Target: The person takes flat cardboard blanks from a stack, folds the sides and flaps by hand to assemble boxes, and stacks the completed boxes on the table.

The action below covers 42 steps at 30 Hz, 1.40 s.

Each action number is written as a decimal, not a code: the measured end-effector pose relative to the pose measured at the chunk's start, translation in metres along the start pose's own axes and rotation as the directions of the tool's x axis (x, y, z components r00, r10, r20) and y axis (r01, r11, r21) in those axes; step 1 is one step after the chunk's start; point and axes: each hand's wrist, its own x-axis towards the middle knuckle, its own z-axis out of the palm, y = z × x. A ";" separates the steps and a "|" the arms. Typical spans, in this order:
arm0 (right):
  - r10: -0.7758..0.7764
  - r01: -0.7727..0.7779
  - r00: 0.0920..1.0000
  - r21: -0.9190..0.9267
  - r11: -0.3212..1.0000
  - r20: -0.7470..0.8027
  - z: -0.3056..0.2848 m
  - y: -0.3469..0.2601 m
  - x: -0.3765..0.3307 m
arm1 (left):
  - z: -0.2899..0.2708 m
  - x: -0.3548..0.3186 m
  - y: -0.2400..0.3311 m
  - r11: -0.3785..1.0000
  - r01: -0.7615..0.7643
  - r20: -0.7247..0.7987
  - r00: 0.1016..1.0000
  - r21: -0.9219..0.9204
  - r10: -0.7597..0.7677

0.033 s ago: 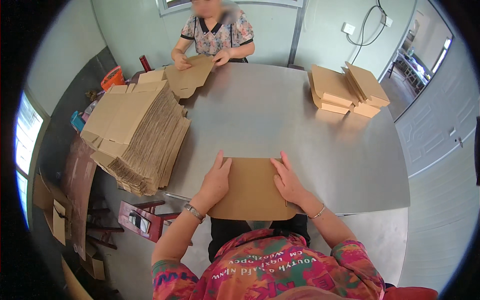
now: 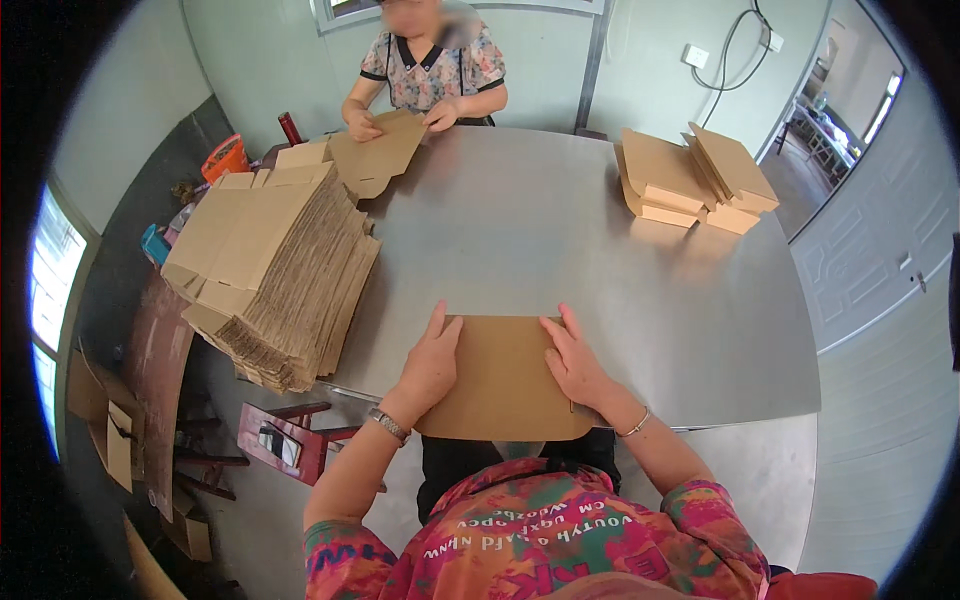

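A brown cardboard box lies in front of me at the table's near edge, its broad panel facing up and its rounded near end reaching past the edge toward my lap. My left hand grips its left side, with the fingers along the far left corner. On the opposite side my right hand holds the right edge, fingers pointing away from me. A small slot shows by the right wrist. How far the box is folded underneath is hidden.
A tall stack of flat cardboard blanks stands at the left of the metal table. Folded boxes sit at the far right. Across the table a co-worker handles a cardboard sheet. A red stool bearing a phone stands at lower left.
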 end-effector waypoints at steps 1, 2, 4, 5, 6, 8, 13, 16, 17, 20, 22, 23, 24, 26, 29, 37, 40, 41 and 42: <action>0.001 -0.001 1.000 0.004 1.000 -0.006 -0.001 -0.001 0.000 | 0.001 0.000 -0.003 1.000 -0.024 -0.021 0.999 -0.008 0.024; 0.031 -0.031 0.999 0.021 0.999 0.010 -0.003 -0.003 0.002 | 0.001 0.001 -0.004 0.999 -0.050 -0.043 0.998 -0.015 0.049; 0.061 -0.062 0.998 0.041 0.997 0.023 -0.007 -0.001 0.007 | 0.001 0.000 -0.005 0.998 -0.067 -0.038 0.997 -0.015 0.066; 0.070 -0.070 0.996 -0.008 0.998 0.057 -0.012 0.003 0.012 | 0.000 0.000 -0.003 0.996 -0.082 -0.040 0.996 -0.019 0.081; 0.081 -0.076 0.993 -0.057 0.995 0.091 -0.016 0.006 0.018 | -0.001 0.001 -0.002 0.996 -0.085 -0.042 0.996 -0.012 0.084; 0.124 -0.122 0.991 -0.029 0.992 0.055 -0.016 0.013 0.031 | -0.002 0.001 0.000 0.997 -0.077 -0.062 0.995 0.003 0.078; 0.252 -0.245 0.927 -0.059 0.968 0.279 -0.031 0.005 0.054 | 0.002 -0.004 -0.006 0.988 -0.107 -0.162 0.983 -0.109 0.089; 0.263 -0.328 0.893 0.129 0.936 0.364 -0.040 0.006 0.050 | 0.004 -0.006 -0.002 0.968 -0.156 -0.215 0.970 -0.195 0.113; 0.247 -0.344 0.883 0.193 0.919 0.399 -0.040 0.006 0.050 | 0.004 -0.007 -0.001 0.954 -0.173 -0.222 0.968 -0.245 0.118; 0.234 -0.359 0.868 0.227 0.905 0.437 -0.040 0.001 0.045 | 0.005 -0.010 -0.004 0.958 -0.144 -0.211 0.973 -0.247 0.091; 0.240 -0.356 0.864 0.199 0.913 0.442 -0.038 0.001 0.040 | 0.007 -0.010 -0.005 0.959 -0.150 -0.231 0.968 -0.240 0.094; 0.241 -0.362 0.874 0.235 0.902 0.423 -0.036 0.005 0.037 | 0.008 -0.009 -0.006 0.959 -0.162 -0.246 0.964 -0.232 0.104; 0.242 -0.368 0.882 0.270 0.890 0.404 -0.033 0.007 0.034 | 0.009 -0.009 -0.007 0.959 -0.161 -0.248 0.963 -0.232 0.102; 0.240 -0.352 0.898 0.275 0.895 0.368 -0.030 0.010 0.028 | 0.010 -0.009 -0.010 0.961 -0.181 -0.249 0.960 -0.208 0.127; 0.248 -0.348 0.912 0.298 0.889 0.327 -0.026 0.007 0.024 | 0.009 -0.011 -0.011 0.952 -0.185 -0.252 0.960 -0.244 0.122; 0.287 -0.328 0.937 0.219 0.919 0.201 -0.023 0.004 0.013 | -0.028 -0.024 0.015 0.995 -0.100 -0.203 0.975 -0.017 0.095; 0.349 -0.362 0.932 0.200 0.911 0.097 -0.021 0.002 0.001 | -0.027 -0.056 0.018 0.998 -0.056 -0.442 0.896 -0.006 0.048; 0.368 -0.363 0.930 0.170 0.916 -0.003 -0.019 0.002 -0.004 | -0.023 -0.069 0.018 1.000 -0.003 -0.585 0.811 0.028 0.019; 0.381 -0.366 0.918 0.139 0.920 -0.108 -0.016 0.001 -0.010 | -0.015 -0.082 0.018 0.998 0.049 -0.601 0.797 -0.044 -0.066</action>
